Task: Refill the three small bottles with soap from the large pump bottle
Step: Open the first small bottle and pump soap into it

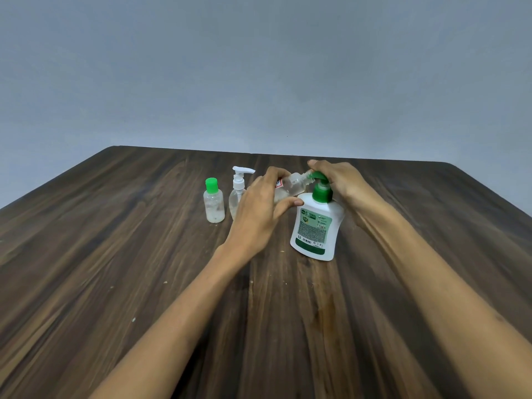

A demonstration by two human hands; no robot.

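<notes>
Left hand (260, 208): fingers clamped round a small clear bottle (290, 187), tipped so its open mouth meets the green pump spout.
Right hand (335, 180): fingers curled over the green pump head (321, 188), pressing on it.
Large pump bottle (315, 228): white, upright on the tabletop (115, 254).
Green-capped small bottle (214, 201): upright, left of the hands.
White-pump small bottle (238, 190): just beside it, partly behind the left hand.

Dark wood-grain table (115, 254) fills the whole lower half of the frame, rounded corners at the back. A few tiny pale specks (134, 319) sit on it toward the lower left. Plain grey-blue wall (259, 67) takes up the top half.
</notes>
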